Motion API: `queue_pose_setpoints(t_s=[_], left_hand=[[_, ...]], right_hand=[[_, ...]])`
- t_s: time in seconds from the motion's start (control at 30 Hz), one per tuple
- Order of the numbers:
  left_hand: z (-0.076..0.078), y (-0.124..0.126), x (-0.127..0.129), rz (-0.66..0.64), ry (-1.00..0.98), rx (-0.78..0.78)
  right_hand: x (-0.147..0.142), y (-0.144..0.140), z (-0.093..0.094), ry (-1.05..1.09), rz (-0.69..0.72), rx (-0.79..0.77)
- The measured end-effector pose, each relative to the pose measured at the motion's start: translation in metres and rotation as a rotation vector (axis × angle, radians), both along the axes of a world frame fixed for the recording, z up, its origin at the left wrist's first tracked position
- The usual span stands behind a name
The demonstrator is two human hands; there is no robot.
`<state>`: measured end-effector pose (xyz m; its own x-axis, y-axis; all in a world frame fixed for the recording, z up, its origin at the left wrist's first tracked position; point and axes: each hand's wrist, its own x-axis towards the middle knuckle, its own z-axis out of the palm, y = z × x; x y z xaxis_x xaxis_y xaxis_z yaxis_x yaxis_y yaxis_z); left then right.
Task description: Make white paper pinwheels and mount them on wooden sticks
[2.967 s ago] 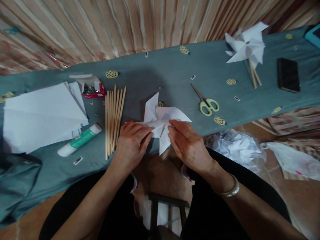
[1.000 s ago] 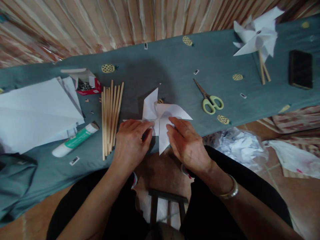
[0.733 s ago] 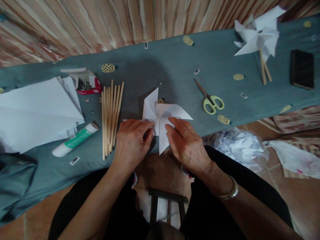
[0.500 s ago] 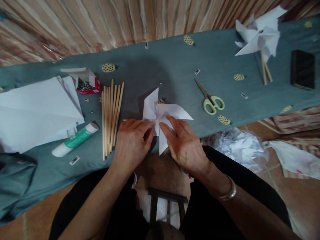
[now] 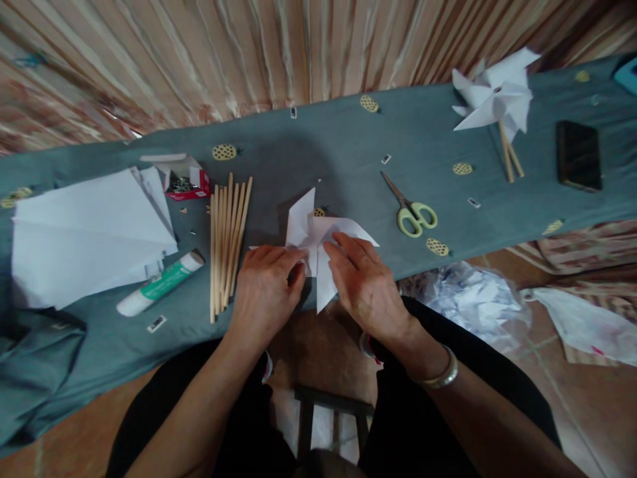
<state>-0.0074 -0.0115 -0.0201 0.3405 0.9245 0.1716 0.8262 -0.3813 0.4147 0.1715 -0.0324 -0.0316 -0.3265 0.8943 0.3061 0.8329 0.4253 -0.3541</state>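
A white paper pinwheel [image 5: 324,271] lies near the front edge of the cloth-covered table, its blades folded toward the centre. My left hand [image 5: 266,282] is closed on the pinwheel's left side, thumb and fingers drawn together close to the middle. Over the right blades rests my right hand [image 5: 365,282], with its fingers extended and a little apart, the tips at the paper near the centre. Its thumb is hidden beneath the hand. Just left of my left hand lie several wooden sticks [image 5: 227,245]. Green-handled scissors [image 5: 412,211] lie to the right.
Stacked white paper [image 5: 84,226], a red box of small metal pieces [image 5: 186,182] and a glue stick [image 5: 164,282] occupy the left side. Finished pinwheels on sticks [image 5: 497,96] and a dark phone [image 5: 578,155] lie at the right. A plastic bag of paper scraps [image 5: 470,299] sits below the table.
The view has shifted slightly, so the table items appear lower. My right fingertips have drawn slightly right from the pinwheel's centre; my left hand stays in place on the paper.
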Motion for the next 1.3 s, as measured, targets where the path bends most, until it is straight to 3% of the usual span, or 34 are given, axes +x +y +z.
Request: queue_pose_setpoints(t_s=[0.3,0.47,0.73,0.9,1.03,1.13,1.3], left_hand=[[-0.005,0.000,-0.002,0.011,-0.033,0.044],[-0.005,0.001,-0.002,0.025,-0.060,0.008],[-0.005,0.003,-0.005,0.057,-0.151,-0.023],[-0.004,0.000,-0.008,0.056,-0.265,-0.020],[0.004,-0.006,-0.008,0.054,-0.351,-0.028],[0.012,-0.010,-0.011,0.061,-0.460,-0.043],[0.013,-0.009,-0.020,0.259,-0.677,-0.105]], right_hand=[[0.008,0.001,0.011,0.129,-0.135,0.061],[0.014,-0.001,0.010,0.128,-0.232,-0.092],[-0.001,0.010,0.018,0.418,-0.328,-0.341],[-0.002,0.011,0.003,0.684,-0.322,-0.406],[0.000,0.013,-0.011,0.859,-0.264,-0.360],[0.004,0.016,-0.012,0.926,-0.256,-0.373],[0.010,0.021,0.004,1.086,-0.286,-0.419]])
